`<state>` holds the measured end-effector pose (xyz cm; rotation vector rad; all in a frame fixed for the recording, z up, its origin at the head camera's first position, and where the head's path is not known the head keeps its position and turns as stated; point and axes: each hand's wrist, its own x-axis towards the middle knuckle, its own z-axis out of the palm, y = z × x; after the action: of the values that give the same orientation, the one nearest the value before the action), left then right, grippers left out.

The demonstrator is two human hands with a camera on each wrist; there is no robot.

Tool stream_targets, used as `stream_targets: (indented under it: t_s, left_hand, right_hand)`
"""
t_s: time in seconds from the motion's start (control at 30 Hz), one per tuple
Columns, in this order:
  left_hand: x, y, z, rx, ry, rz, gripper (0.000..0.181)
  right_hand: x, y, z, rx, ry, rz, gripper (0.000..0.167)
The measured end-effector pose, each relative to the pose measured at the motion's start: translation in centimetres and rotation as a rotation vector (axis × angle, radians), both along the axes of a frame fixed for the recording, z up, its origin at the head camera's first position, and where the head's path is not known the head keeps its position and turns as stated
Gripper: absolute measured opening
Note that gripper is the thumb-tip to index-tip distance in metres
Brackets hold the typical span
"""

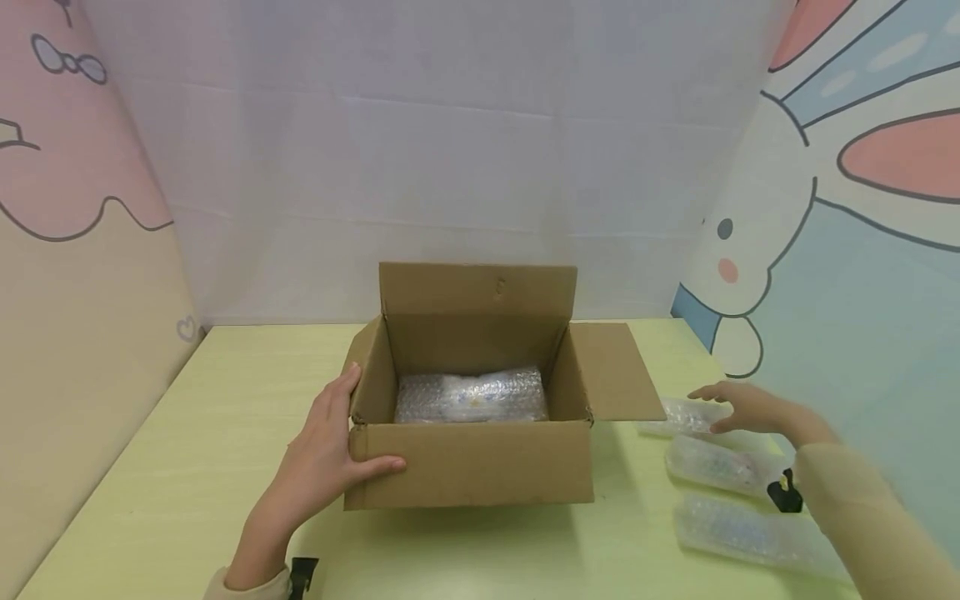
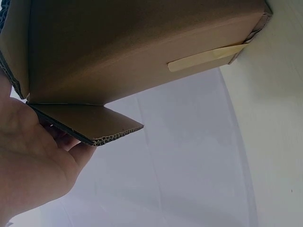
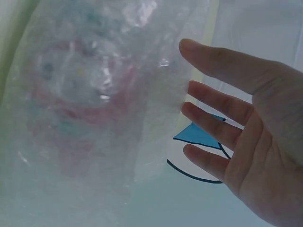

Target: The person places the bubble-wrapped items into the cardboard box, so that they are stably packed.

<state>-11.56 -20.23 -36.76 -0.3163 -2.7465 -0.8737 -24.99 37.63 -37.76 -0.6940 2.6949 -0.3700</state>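
An open cardboard box (image 1: 472,467) stands mid-table with its flaps up or folded out. Inside lies a bubble-wrapped package (image 1: 480,396). My left hand (image 1: 318,450) grips the box's near left corner, thumb along the front and fingers by the left flap (image 2: 90,123). Over the farthest of the wrapped packages at the right, my right hand (image 1: 750,408) hovers with fingers spread. That far package (image 1: 678,417) is partly hidden by the hand and the box flap. In the right wrist view, a wrapped package (image 3: 85,94) with a blurred pink-and-white print is beside the fingers, apart from them.
Two more bubble-wrapped packages, a middle one (image 1: 720,465) and a near one (image 1: 750,533), lie on the pale yellow-green table (image 1: 187,433). The right flap (image 1: 615,371) sticks out toward them. A white back wall (image 1: 465,167) and printed side walls enclose the table.
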Motion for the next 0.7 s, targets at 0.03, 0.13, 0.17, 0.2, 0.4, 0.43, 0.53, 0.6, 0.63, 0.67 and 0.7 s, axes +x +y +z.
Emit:
stream_targets:
  t_s: [0.03, 0.13, 0.17, 0.2, 0.4, 0.43, 0.53, 0.6, 0.63, 0.67, 0.7]
  left_hand:
    - [0.0, 0.0, 0.0, -0.001, 0.002, 0.000, 0.123]
    - [0.0, 0.0, 0.0, -0.007, 0.011, 0.001, 0.123]
    - [0.0, 0.0, 0.0, -0.008, 0.013, 0.001, 0.123]
    - [0.0, 0.0, 0.0, -0.007, 0.015, 0.001, 0.123]
    - [0.0, 0.0, 0.1, -0.010, 0.011, 0.006, 0.123]
    - [0.0, 0.0, 0.2, -0.011, 0.010, 0.007, 0.123]
    - [0.0, 0.0, 0.1, -0.011, 0.008, 0.009, 0.123]
    - [0.0, 0.0, 0.1, -0.010, 0.009, 0.009, 0.123]
    - [0.0, 0.0, 0.0, -0.011, 0.009, 0.008, 0.123]
    - [0.0, 0.0, 0.0, -0.012, 0.010, 0.008, 0.123]
    - [-0.1, 0.0, -0.1, -0.015, 0.012, 0.007, 0.123]
  right_hand:
    - [0.0, 0.0, -0.3, 0.003, 0.005, 0.000, 0.058]
    - [0.1, 0.0, -0.7, 0.007, 0.029, -0.006, 0.057]
    - [0.2, -0.1, -0.7, 0.006, 0.036, -0.006, 0.058]
    - [0.2, -0.1, -0.8, 0.007, 0.041, -0.005, 0.058]
    - [0.2, -0.3, -1.1, 0.008, 0.097, 0.012, 0.060]
    - [0.2, -0.3, -1.3, 0.011, 0.110, 0.018, 0.060]
    - [0.1, -0.4, -1.7, 0.043, 0.147, 0.031, 0.060]
    - [0.0, -0.4, -1.9, 0.074, 0.168, 0.045, 0.062]
    - [0.0, -0.4, -2.0, 0.087, 0.174, 0.049, 0.062]
    - [0.0, -0.4, -2.0, 0.099, 0.180, 0.050, 0.063]
    - [0.1, -0.4, -2.0, 0.106, 0.185, 0.052, 0.063]
